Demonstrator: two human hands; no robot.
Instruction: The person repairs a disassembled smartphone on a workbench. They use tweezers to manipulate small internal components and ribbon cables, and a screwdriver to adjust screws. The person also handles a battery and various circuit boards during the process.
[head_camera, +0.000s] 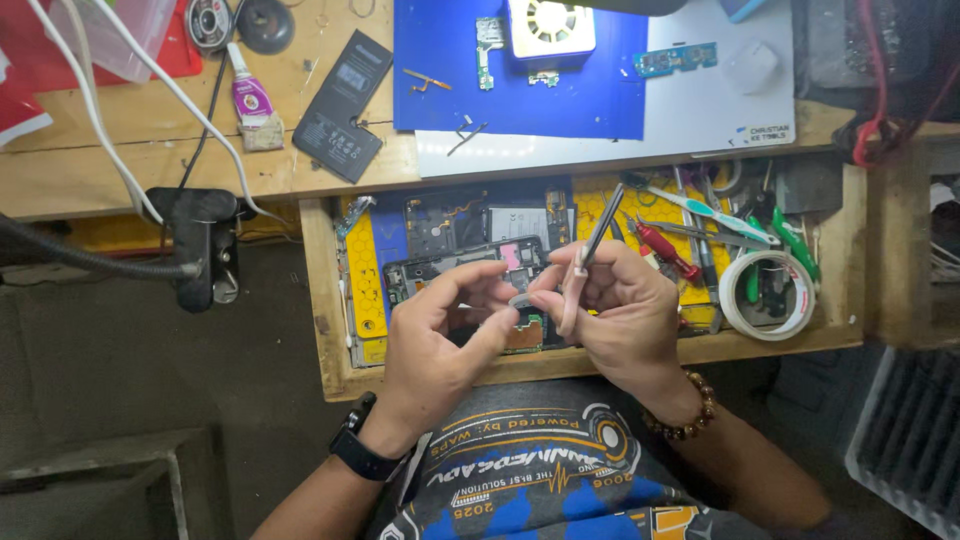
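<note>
Leaning over open drawer (330, 300) under table (150, 150). Pinching small grey part (522, 299) between left hand (440, 335) and right hand (610, 310) fingers, above opened phone (470, 265). Gripping tweezers (598, 232) in right fingers, tips pointing up. Tape roll (768, 295) lying right.

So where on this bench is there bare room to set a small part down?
The white mat is mostly bare between the small green board and its front edge. Bare wood lies left of the glue tube, crossed by white cables. The drawer under the left hand and right hand is packed with tools, a tape roll and an opened phone.
</note>
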